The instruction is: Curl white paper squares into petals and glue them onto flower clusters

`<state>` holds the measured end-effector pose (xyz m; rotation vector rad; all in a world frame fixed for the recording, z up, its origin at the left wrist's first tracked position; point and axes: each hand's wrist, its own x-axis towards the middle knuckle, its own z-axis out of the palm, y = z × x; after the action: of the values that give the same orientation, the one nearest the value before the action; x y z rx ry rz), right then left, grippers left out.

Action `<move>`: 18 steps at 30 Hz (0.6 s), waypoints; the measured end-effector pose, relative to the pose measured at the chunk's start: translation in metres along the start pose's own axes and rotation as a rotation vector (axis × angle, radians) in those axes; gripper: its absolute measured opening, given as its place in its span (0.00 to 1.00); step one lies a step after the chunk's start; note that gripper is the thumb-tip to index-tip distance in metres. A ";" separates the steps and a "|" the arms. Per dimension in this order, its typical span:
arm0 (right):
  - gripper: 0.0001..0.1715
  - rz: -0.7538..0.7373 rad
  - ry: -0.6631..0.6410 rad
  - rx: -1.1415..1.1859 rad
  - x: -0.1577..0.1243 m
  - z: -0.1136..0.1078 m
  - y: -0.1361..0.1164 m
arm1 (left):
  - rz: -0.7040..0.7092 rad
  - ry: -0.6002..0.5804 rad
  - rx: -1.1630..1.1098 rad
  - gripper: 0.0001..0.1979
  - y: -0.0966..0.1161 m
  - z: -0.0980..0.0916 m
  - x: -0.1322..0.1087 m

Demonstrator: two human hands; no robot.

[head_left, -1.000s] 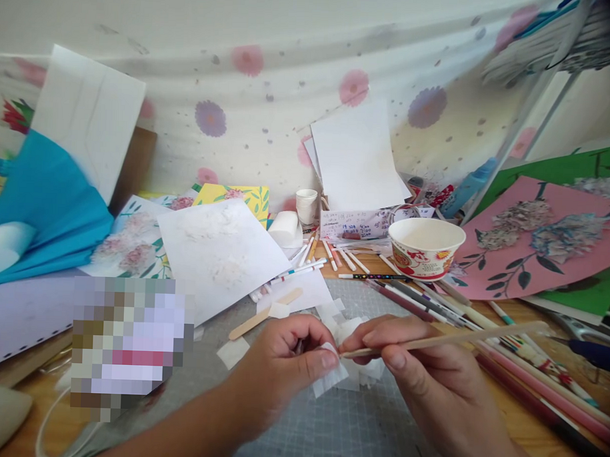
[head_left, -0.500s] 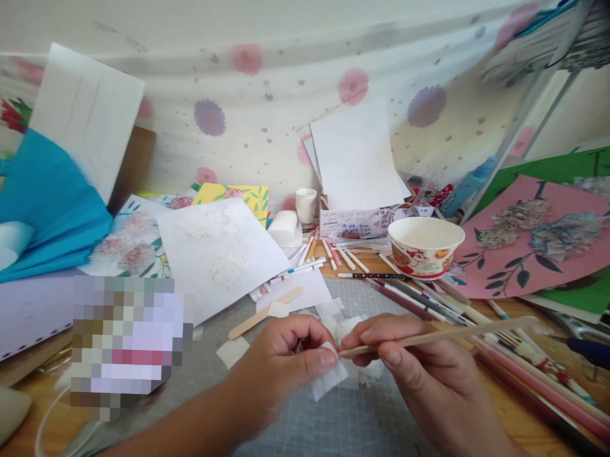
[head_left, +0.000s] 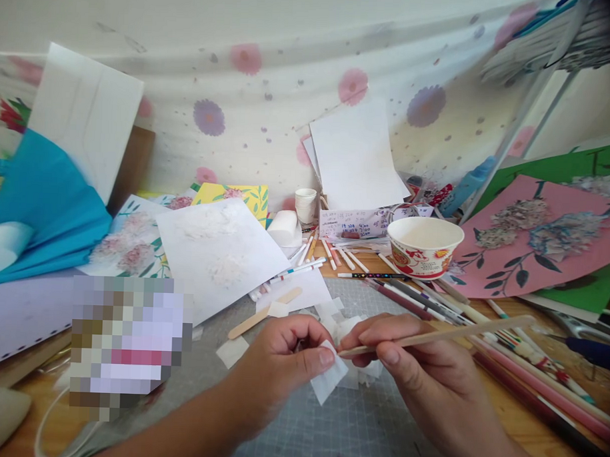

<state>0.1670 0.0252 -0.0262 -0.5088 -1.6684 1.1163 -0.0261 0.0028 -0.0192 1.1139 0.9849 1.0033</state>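
Observation:
Between thumb and fingers, my left hand [head_left: 295, 355] pinches a small white square of tissue paper [head_left: 328, 381], which hangs down over the cutting mat [head_left: 362, 430]. My right hand [head_left: 410, 359] grips a slim wooden stick [head_left: 461, 332]; its near tip meets the paper at my left fingertips. Behind the hands lie loose white paper squares [head_left: 350, 327], partly hidden by my fingers. A flat craft stick [head_left: 256, 322] rests left of them, with a paper square across it. Farther left, a white sheet [head_left: 221, 262] carries clumps of white paper.
A printed paper bowl [head_left: 425, 246] stands at the back right, beside many pens and markers [head_left: 422, 299]. Stacked paper cups [head_left: 306, 205] are behind. Pink flower artwork [head_left: 539, 243] leans at right, near blue-handled scissors [head_left: 593, 352]. A blue sheet [head_left: 50, 206] occupies the left.
The white paper square in my left fingers has turned slightly and now hangs flatter, more of its face showing. Both hands stay almost in place.

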 end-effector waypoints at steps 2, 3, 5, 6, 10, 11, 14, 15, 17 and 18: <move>0.09 0.006 0.003 0.010 0.000 0.000 0.000 | -0.001 0.005 0.000 0.11 0.000 0.000 0.000; 0.09 0.007 0.004 0.014 0.000 0.000 0.001 | -0.001 0.008 -0.002 0.11 0.000 0.000 0.000; 0.09 -0.001 0.005 0.026 0.000 0.001 0.001 | -0.001 0.004 -0.005 0.12 0.000 0.001 -0.001; 0.09 -0.006 0.003 0.028 0.000 0.001 0.001 | -0.002 0.000 -0.007 0.12 0.001 0.001 -0.001; 0.09 -0.004 -0.003 0.019 0.002 0.001 0.000 | -0.006 -0.004 -0.003 0.12 0.000 0.000 0.000; 0.09 0.000 -0.004 0.016 0.002 0.001 0.000 | -0.008 -0.002 0.000 0.12 0.000 0.000 0.000; 0.09 0.002 -0.009 0.008 0.001 0.001 0.000 | -0.013 0.004 0.016 0.12 0.000 0.000 0.001; 0.09 0.004 -0.013 0.007 0.001 0.001 0.000 | -0.013 0.005 0.023 0.12 0.000 0.000 0.001; 0.09 0.003 -0.016 0.022 0.000 0.000 0.002 | -0.010 0.006 0.031 0.12 0.000 0.000 0.001; 0.09 0.002 -0.017 0.034 0.000 0.000 0.003 | -0.003 0.004 0.034 0.12 0.000 0.000 0.001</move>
<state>0.1665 0.0260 -0.0286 -0.4810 -1.6610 1.1508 -0.0258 0.0039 -0.0191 1.1383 1.0094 0.9895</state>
